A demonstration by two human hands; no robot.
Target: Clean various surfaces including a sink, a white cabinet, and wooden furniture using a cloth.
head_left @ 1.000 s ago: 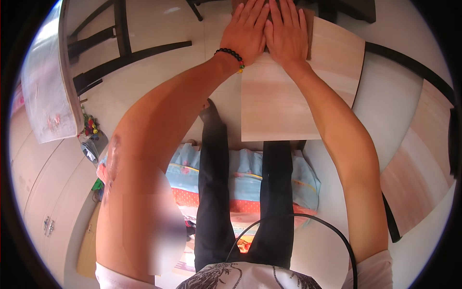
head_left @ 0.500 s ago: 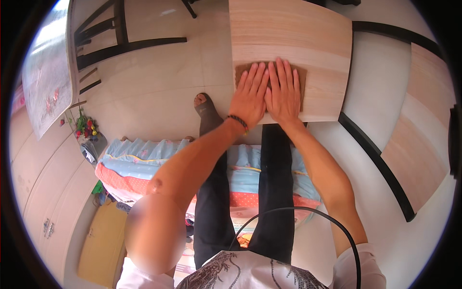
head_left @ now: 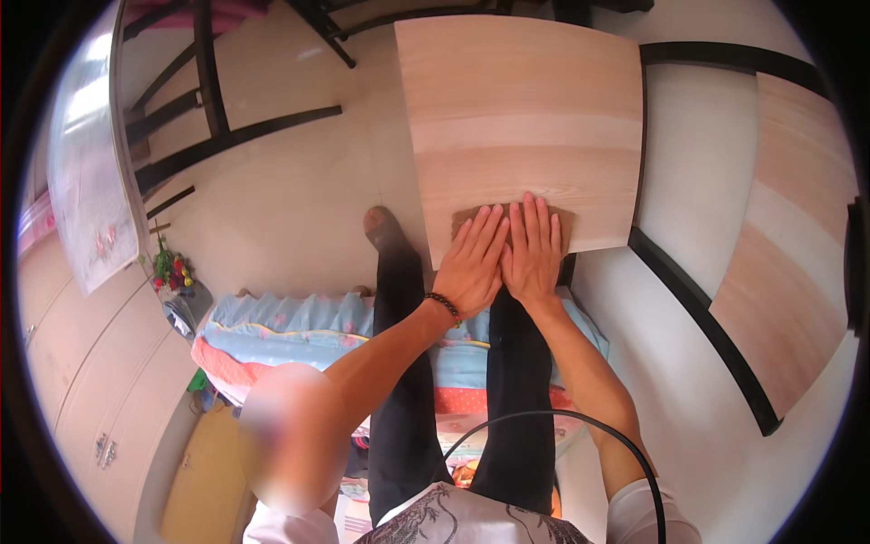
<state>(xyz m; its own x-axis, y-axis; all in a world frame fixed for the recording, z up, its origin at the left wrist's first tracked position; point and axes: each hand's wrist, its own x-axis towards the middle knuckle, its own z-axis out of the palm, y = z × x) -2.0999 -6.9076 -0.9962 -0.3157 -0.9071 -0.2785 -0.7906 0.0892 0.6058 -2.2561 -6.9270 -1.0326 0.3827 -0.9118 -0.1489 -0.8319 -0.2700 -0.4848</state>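
Both hands lie flat, side by side, on a folded brown cloth (head_left: 565, 228) at the near edge of a light wood-grain tabletop (head_left: 521, 100). My left hand (head_left: 473, 266) has its fingers stretched out and covers the cloth's left part; a dark beaded bracelet (head_left: 444, 306) is on that wrist. Beside it, my right hand (head_left: 533, 257) rests palm down with its fingers extended. The two hands touch or nearly touch at the thumbs. Much of the cloth is hidden beneath them.
Black-framed furniture (head_left: 227, 145) stands on the floor at the left. Right of the table is a wood panel with a black frame (head_left: 711, 290). Behind my legs is a bed with blue and pink covers (head_left: 290, 322). White cabinets (head_left: 86, 390) line the left; a black cable (head_left: 580, 415) curves before me.
Both hands and the cloth have slid toward me, to the tabletop's near edge. More of the table's far side shows now.
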